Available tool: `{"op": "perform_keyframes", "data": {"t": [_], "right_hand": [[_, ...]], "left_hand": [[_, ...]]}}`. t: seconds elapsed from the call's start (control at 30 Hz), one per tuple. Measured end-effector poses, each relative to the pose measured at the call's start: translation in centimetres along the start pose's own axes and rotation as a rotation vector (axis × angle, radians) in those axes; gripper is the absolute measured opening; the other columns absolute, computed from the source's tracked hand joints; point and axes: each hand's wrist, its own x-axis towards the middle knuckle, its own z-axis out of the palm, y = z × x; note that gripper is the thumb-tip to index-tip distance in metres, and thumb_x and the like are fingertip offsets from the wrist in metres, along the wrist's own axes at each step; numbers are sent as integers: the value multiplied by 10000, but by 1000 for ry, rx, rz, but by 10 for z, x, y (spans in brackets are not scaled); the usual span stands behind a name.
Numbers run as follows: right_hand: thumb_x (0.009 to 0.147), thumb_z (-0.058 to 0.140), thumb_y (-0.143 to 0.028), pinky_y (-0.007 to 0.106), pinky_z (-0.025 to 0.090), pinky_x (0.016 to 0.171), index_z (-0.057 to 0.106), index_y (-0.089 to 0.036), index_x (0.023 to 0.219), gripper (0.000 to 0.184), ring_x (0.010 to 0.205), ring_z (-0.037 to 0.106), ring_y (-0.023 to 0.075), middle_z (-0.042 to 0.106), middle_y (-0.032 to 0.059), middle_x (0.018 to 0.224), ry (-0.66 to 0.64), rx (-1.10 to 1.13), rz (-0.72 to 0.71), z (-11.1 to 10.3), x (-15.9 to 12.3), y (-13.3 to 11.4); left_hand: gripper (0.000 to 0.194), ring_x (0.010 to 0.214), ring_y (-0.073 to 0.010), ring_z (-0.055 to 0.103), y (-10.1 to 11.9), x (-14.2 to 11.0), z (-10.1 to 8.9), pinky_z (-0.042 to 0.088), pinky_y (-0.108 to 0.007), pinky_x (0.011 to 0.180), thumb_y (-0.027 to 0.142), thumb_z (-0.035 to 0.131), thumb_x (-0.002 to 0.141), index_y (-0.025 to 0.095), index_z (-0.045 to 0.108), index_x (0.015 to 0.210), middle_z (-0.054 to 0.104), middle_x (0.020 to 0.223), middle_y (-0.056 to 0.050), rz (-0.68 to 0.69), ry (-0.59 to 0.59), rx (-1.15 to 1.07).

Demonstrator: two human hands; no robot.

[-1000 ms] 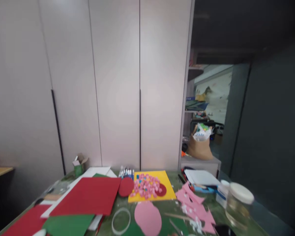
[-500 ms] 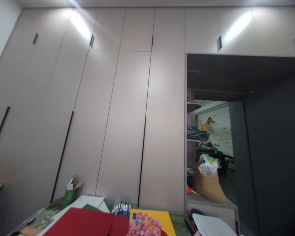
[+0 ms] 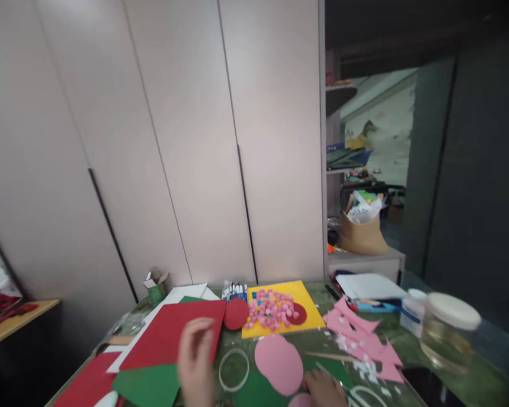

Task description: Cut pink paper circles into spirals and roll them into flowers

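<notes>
My left hand (image 3: 197, 362) is raised over the red sheet (image 3: 165, 333) and the green sheet (image 3: 148, 384). It is motion-blurred, with loosely bent fingers, a gap between them, and nothing visible inside. Low in the view, my right hand (image 3: 326, 390) rests by the edge of overlapping pink paper circles (image 3: 282, 367). Its fingers point left and are partly hidden, so whether it grips anything is unclear. White-handled scissors (image 3: 367, 395) lie partly behind it. A clear tape ring (image 3: 233, 370) sits between my hands.
Pink, blue and yellow beads (image 3: 271, 308) lie on a yellow sheet (image 3: 307, 294), beside a red circle (image 3: 236, 314) and markers (image 3: 234, 291). Pink paper scraps (image 3: 365, 339), a lidded jar (image 3: 447, 333) and a dark phone-like slab (image 3: 432, 387) are right. A small green box (image 3: 156, 288) stands back left.
The view has tipped down from the cabinets to the table. Both hands, the pink circles, tape ring and jar have come into view.
</notes>
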Motion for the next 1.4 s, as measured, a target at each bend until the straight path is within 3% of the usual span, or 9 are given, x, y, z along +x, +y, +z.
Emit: {"op": "perform_keyframes", "data": {"t": [0.1, 0.13, 0.17, 0.23, 0.37, 0.47, 0.63, 1.07, 1.4], "right_hand": [[832, 559, -93, 442, 493, 835, 669, -280, 856, 218, 993, 624, 249, 682, 50, 956, -26, 47, 35, 6, 8, -1], [853, 540, -113, 419, 491, 847, 665, -275, 875, 206, 1011, 615, 235, 678, 49, 966, -34, 60, 29, 6, 10, 2], [877, 537, -176, 406, 486, 867, 654, -242, 923, 142, 1010, 606, 213, 665, 52, 996, -49, 71, 17, 6, 11, 5], [888, 542, -304, 425, 493, 858, 583, -144, 1087, 258, 997, 594, 197, 608, 72, 1110, -76, 97, -7, 8, 12, 13], [886, 540, -304, 412, 485, 852, 584, -146, 1074, 249, 979, 590, 190, 608, 67, 1094, -136, 198, -87, 17, 12, 32], [858, 539, -180, 331, 452, 863, 602, -163, 1047, 200, 972, 577, 171, 633, 65, 1019, -128, 267, -87, 17, 11, 51], [850, 510, -178, 272, 446, 760, 607, -148, 987, 170, 852, 600, 161, 634, 70, 933, -120, 268, -45, 5, 5, 70], [904, 467, -279, 420, 366, 836, 577, -128, 904, 187, 992, 568, 266, 629, 142, 980, -248, 17, 39, 10, 11, 34], [906, 468, -249, 327, 349, 757, 553, -162, 851, 133, 929, 565, 218, 628, 78, 927, -234, 76, -70, -4, 12, 32]], "left_hand": [[208, 846, -174, 597, -38, -47, 59, 490, -292, 732, 226, 418, 864, 161, 590, 962, 625, 929, -79, -33, -671, 321], [221, 803, -168, 597, -50, -65, 71, 491, -287, 706, 183, 454, 828, 156, 592, 998, 629, 904, -76, -41, -796, 356], [239, 769, -165, 593, -59, -82, 80, 491, -286, 693, 159, 513, 779, 155, 602, 1000, 630, 882, -68, -59, -884, 375], [261, 869, -191, 578, -74, -106, 87, 474, -332, 794, 127, 527, 752, 146, 612, 999, 617, 946, -89, -98, -987, 420], [275, 1013, -215, 516, -98, -123, 81, 409, -361, 912, 145, 558, 755, 165, 619, 1023, 578, 1011, -86, -180, -1118, 456], [280, 1030, -209, 499, -112, -124, 75, 386, -357, 942, 165, 565, 772, 182, 614, 1047, 559, 1017, -74, -219, -1158, 458], [230, 984, -207, 509, -116, -123, 73, 401, -356, 910, 183, 567, 798, 184, 631, 1019, 563, 961, -69, -191, -1175, 457], [157, 938, -201, 513, -118, -128, 69, 411, -358, 873, 189, 587, 796, 178, 645, 941, 571, 929, -63, -154, -1149, 451], [237, 958, -204, 538, -110, -128, 71, 411, -361, 889, 186, 636, 754, 188, 644, 990, 635, 971, -61, -233, -1088, 323]]}}
